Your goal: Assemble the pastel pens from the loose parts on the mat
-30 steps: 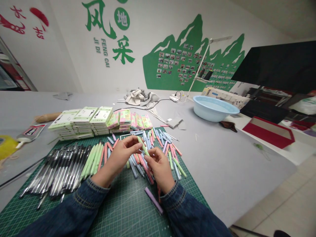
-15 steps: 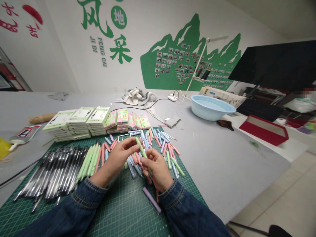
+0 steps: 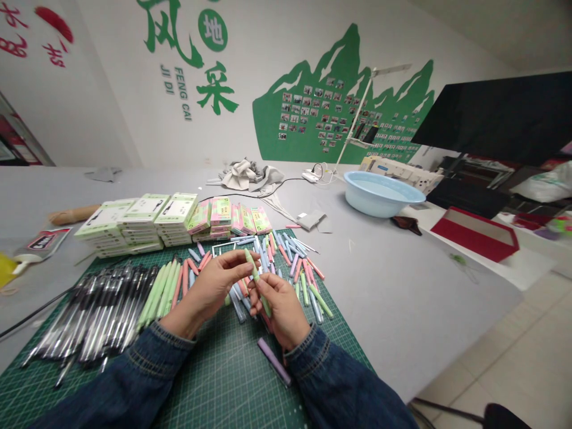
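Both hands hold one light green pen [image 3: 251, 264] above the mat. The fingers of my left hand [image 3: 220, 280] pinch its upper end. Lower on the barrel, my right hand [image 3: 282, 302] grips it with thumb and fingers, hiding part of it. Loose blue, pink, green and purple pen parts [image 3: 308, 280] lie in a pile behind and beside my hands. A purple pen piece [image 3: 273, 361] rests alone near my right sleeve. Left of my left hand are a row of green pens [image 3: 159, 292] and many clear pens with black parts [image 3: 96, 316].
A green cutting mat [image 3: 218, 375] lies on the grey table [image 3: 402, 298]. Behind it stand stacked white-green boxes [image 3: 179, 217] and pink-green boxes [image 3: 221, 211]. A blue basin [image 3: 382, 199] and red box [image 3: 476, 234] sit to the right. A glue tube [image 3: 44, 244] lies far left.
My right hand has shifted slightly up and left along the green pen, its fingers closer to my left hand. The pen stays held, and the view has moved slightly.
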A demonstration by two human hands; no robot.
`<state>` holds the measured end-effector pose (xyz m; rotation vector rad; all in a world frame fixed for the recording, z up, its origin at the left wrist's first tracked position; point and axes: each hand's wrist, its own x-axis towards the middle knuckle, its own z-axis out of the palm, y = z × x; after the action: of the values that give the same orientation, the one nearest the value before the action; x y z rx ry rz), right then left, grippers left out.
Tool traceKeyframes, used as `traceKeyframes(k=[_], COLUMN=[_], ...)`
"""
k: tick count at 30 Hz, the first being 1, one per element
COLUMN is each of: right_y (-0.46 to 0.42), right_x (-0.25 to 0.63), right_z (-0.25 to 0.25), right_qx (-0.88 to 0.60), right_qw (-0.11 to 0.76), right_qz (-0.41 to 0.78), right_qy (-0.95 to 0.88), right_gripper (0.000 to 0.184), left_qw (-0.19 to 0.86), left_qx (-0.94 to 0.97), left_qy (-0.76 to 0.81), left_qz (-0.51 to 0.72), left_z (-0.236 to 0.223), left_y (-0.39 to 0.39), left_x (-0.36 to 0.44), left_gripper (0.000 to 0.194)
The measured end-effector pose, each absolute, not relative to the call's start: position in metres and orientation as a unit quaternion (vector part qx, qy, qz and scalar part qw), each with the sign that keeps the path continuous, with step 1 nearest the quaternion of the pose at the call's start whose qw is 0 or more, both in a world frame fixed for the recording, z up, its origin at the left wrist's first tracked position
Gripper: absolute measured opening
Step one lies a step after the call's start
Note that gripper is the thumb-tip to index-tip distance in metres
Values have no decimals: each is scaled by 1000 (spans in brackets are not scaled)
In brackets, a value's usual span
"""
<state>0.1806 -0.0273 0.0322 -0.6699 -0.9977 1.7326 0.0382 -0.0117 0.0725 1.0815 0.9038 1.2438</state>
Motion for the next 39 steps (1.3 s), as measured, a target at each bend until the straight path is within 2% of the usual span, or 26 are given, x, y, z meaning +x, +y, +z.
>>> traceKeyframes(k=[3, 7, 9, 13, 16, 18, 22, 26, 28, 31, 35, 37, 39], right_y=[-28, -27, -27, -27, -28, -28, -28, -28, -28, -28, -28, -29, -30], right_x=[180, 180, 180, 179, 179, 178, 178, 179, 180, 178, 177, 179, 182], right_z=[33, 33, 32, 31, 32, 32, 33, 33, 33, 32, 32, 34, 38], right_qx=[-270, -276, -273, -261, -255, -253, -244, -240, -231, -224, -248, -239, -196], right_qw=[494, 499, 496, 494, 496, 495, 493, 498, 488, 475, 491, 467, 400], right_qz=[719, 712, 715, 722, 722, 726, 734, 730, 744, 763, 741, 772, 838], right_qy=[-408, -410, -409, -408, -410, -405, -398, -402, -394, -378, -384, -360, -314], right_gripper=[28, 27, 27, 28, 26, 27, 28, 26, 27, 30, 27, 28, 30], left_qw=[637, 568, 582, 636, 588, 600, 658, 575, 588, 644, 599, 589, 615], left_qx=[447, 454, 450, 449, 473, 470, 438, 453, 453, 449, 464, 457, 441], left_qy=[358, 389, 390, 354, 376, 378, 345, 393, 392, 364, 389, 389, 361], left_qz=[515, 566, 553, 518, 537, 526, 507, 557, 543, 502, 524, 541, 544], left_z=[77, 75, 74, 76, 77, 76, 76, 73, 72, 73, 73, 70, 68], left_y=[-13, -12, -11, -14, -16, -16, -16, -12, -12, -14, -17, -17, -18], left_x=[38, 39, 38, 39, 41, 41, 41, 39, 37, 35, 40, 42, 43], left_gripper=[32, 19, 15, 27, 19, 16, 31, 18, 16, 25, 19, 16, 16])
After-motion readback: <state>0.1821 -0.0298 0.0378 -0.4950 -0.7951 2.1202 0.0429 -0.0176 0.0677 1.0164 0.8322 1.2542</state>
